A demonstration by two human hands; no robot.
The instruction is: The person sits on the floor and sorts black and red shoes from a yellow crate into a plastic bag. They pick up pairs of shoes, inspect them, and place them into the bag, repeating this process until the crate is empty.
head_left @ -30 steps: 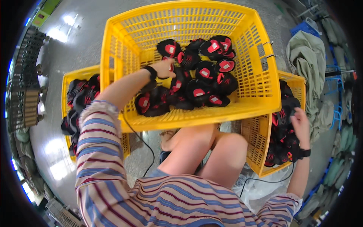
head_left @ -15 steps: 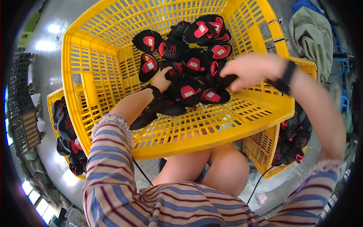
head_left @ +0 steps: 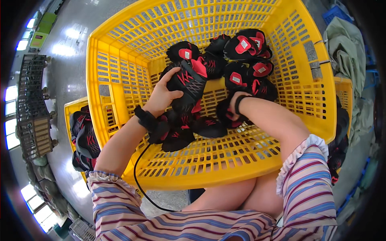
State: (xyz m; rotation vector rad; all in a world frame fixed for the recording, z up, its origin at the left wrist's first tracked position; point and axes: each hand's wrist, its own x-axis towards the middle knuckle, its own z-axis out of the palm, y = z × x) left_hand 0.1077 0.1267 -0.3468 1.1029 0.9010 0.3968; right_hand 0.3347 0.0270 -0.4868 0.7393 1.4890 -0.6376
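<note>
A large yellow slatted basket (head_left: 225,180) stands in front of me with several black shoes in it, with red linings and laces. My left hand (head_left: 163,94) is closed round the side of a black shoe (head_left: 191,82) with criss-cross red and grey laces, lifted above the others and tilted. Low among the shoes toward the right, my right hand (head_left: 237,105) grips another black shoe (head_left: 224,107); its fingers are partly hidden. Other shoes (head_left: 209,126) lie between my hands and the basket's near wall. Black bands sit on both wrists.
More black and red shoes (head_left: 86,138) fill a yellow crate (head_left: 76,105) at left, and another yellow crate (head_left: 343,86) stands at right. A pale green cloth (head_left: 343,48) lies beyond it. Dark racks (head_left: 32,100) line the far left. A black cord (head_left: 138,176) hangs over the basket's near rim.
My left hand has raised a shoe from the pile. My right hand has moved lower and nearer, in among the shoes. Several shoes have shifted, baring the basket floor in the middle.
</note>
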